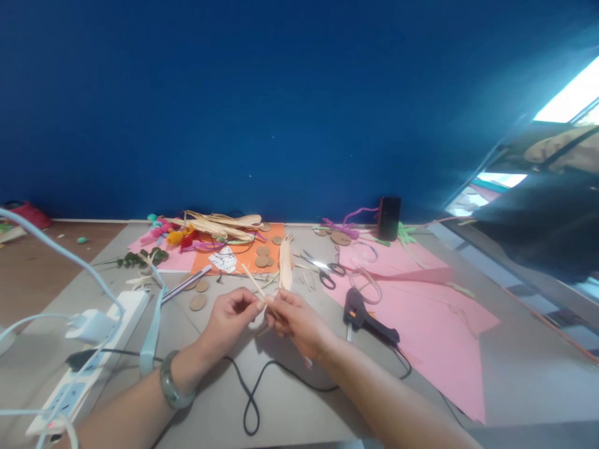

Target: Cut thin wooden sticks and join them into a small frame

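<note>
My left hand [234,317] and my right hand [296,318] meet over the middle of the table. Both are closed, fingertips pinched on a thin pale stick [251,279] that slants up and left from between them. Its lower part is hidden by my fingers. Just beyond my right hand lies a pale wooden fork [285,262]. Scissors with black handles [327,272] rest to its right. A black hot glue gun [369,318] lies on pink paper, right of my right hand. Several round wood slices [198,302] are scattered beyond my left hand.
On the left stands a white power strip [88,368] with cables. A black cord [253,399] loops in front of me. Raffia and pipe cleaners [219,226] pile on orange paper [206,262]. A phone [388,218] leans against the blue wall. Another person [552,206] is at right.
</note>
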Tool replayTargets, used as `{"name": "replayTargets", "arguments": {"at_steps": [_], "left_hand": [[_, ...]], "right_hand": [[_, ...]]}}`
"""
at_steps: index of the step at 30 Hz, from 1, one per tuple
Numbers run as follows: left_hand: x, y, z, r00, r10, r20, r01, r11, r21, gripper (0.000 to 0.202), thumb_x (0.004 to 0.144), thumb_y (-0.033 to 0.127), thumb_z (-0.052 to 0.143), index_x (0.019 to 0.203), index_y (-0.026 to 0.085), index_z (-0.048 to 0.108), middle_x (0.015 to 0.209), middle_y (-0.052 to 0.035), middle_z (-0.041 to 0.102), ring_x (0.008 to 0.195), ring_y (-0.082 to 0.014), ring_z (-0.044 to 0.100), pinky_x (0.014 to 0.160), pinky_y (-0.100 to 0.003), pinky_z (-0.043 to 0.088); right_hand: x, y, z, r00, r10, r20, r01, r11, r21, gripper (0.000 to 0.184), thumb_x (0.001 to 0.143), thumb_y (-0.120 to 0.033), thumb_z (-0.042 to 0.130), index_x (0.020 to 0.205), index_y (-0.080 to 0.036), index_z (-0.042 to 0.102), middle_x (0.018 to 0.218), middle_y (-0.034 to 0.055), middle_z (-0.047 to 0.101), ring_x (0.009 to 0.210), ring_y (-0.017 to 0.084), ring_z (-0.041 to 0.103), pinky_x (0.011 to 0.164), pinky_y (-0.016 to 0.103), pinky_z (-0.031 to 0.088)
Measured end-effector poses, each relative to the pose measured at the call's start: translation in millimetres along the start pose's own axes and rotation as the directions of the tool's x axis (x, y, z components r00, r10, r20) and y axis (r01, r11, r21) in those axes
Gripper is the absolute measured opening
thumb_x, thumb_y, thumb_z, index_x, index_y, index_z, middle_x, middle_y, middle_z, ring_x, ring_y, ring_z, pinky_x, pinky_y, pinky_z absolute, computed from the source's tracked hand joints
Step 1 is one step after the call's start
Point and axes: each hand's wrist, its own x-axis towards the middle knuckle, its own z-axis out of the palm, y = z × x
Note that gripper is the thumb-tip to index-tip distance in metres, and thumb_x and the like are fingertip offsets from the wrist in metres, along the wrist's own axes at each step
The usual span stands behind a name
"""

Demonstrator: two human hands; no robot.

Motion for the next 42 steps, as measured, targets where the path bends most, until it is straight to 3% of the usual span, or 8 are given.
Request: {"name": "replayTargets", "arguments": {"at_steps": [5, 9, 14, 18, 21, 26, 37, 42], "left_hand": [[9.0, 8.1, -15.7, 0.998, -0.014, -0.068, 0.016, 0.999, 0.043, 0.020, 0.072, 0.033, 0.067, 0.066, 0.015, 0.060, 0.055, 0.0028, 0.052, 0.052, -0.0092, 0.046, 0.051, -0.020, 0.036], [18.5, 15.8, -32.6, 0.993, -0.052, -0.110, 0.067, 0.988, 0.138, 0.020, 0.071, 0.034, 0.065, 0.065, 0.015, 0.060, 0.052, 0.0031, 0.052, 0.050, -0.0092, 0.045, 0.049, -0.020, 0.035], [28.2, 6.8, -50.9, 0.971, -0.238, 0.000, 0.214, 0.876, 0.433, 0.019, 0.068, 0.031, 0.060, 0.061, 0.014, 0.064, 0.051, 0.0008, 0.055, 0.046, -0.0114, 0.047, 0.044, -0.021, 0.032], [33.7, -0.9, -61.2, 0.969, -0.244, 0.040, 0.178, 0.802, 0.570, 0.018, 0.066, 0.029, 0.058, 0.059, 0.014, 0.065, 0.052, -0.0009, 0.059, 0.050, -0.0137, 0.050, 0.048, -0.023, 0.034], [34.9, 4.4, -65.1, 0.971, -0.235, 0.032, 0.167, 0.772, 0.614, 0.017, 0.064, 0.028, 0.058, 0.059, 0.015, 0.067, 0.053, -0.0005, 0.060, 0.051, -0.0139, 0.050, 0.048, -0.022, 0.032], [33.3, 9.8, -68.7, 0.951, -0.285, 0.124, 0.136, 0.741, 0.658, 0.015, 0.062, 0.026, 0.057, 0.057, 0.017, 0.069, 0.054, -0.0017, 0.063, 0.053, -0.0153, 0.053, 0.049, -0.023, 0.032], [32.8, 13.1, -67.0, 0.960, -0.277, 0.026, 0.143, 0.572, 0.808, 0.010, 0.058, 0.020, 0.057, 0.055, 0.019, 0.067, 0.057, -0.0031, 0.064, 0.054, -0.0169, 0.055, 0.051, -0.026, 0.031], [29.2, 16.7, -59.1, 0.980, -0.197, 0.035, 0.083, 0.561, 0.824, 0.007, 0.060, 0.022, 0.059, 0.059, 0.020, 0.065, 0.061, -0.0024, 0.063, 0.058, -0.0172, 0.054, 0.053, -0.026, 0.031]], "right_hand": [[0.8, -16.7, -18.2, 0.996, -0.069, -0.048, 0.070, 0.997, 0.028, 0.037, 0.076, -0.044, 0.062, 0.064, -0.019, 0.037, 0.055, -0.0053, 0.051, 0.039, 0.003, 0.023, 0.042, 0.021, 0.016], [4.5, -22.3, -29.7, 0.945, -0.270, -0.183, 0.204, 0.927, -0.316, 0.033, 0.076, -0.043, 0.062, 0.064, -0.019, 0.042, 0.057, -0.0044, 0.051, 0.044, 0.006, 0.031, 0.045, 0.021, 0.023], [13.7, -5.6, -23.4, 0.924, -0.380, -0.044, 0.182, 0.537, -0.824, 0.013, 0.076, -0.021, 0.058, 0.064, -0.018, 0.053, 0.061, -0.0014, 0.055, 0.059, 0.011, 0.046, 0.056, 0.023, 0.032], [22.9, 7.2, -18.3, 0.948, -0.309, 0.069, 0.151, 0.248, -0.957, 0.017, 0.078, -0.020, 0.057, 0.062, -0.017, 0.054, 0.065, 0.0001, 0.054, 0.062, 0.012, 0.046, 0.059, 0.024, 0.030], [27.0, 9.3, -17.5, 0.962, -0.269, 0.038, 0.079, 0.142, -0.987, 0.011, 0.078, -0.021, 0.058, 0.068, -0.017, 0.058, 0.072, 0.0019, 0.057, 0.067, 0.013, 0.048, 0.060, 0.024, 0.029], [30.2, 10.3, -15.5, 0.970, -0.244, 0.004, 0.029, 0.098, -0.995, 0.009, 0.079, -0.024, 0.060, 0.074, -0.017, 0.061, 0.079, 0.0038, 0.060, 0.073, 0.015, 0.051, 0.061, 0.024, 0.029], [31.7, 12.8, -14.6, 0.978, -0.207, -0.025, -0.010, 0.074, -0.997, 0.011, 0.083, -0.021, 0.053, 0.077, -0.017, 0.061, 0.080, 0.0059, 0.062, 0.072, 0.016, 0.052, 0.060, 0.025, 0.028], [31.2, 13.0, -16.1, 0.979, -0.204, -0.021, -0.005, 0.079, -0.997, 0.009, 0.082, -0.019, 0.053, 0.077, -0.017, 0.061, 0.079, 0.0063, 0.062, 0.072, 0.016, 0.051, 0.060, 0.025, 0.028]]}}
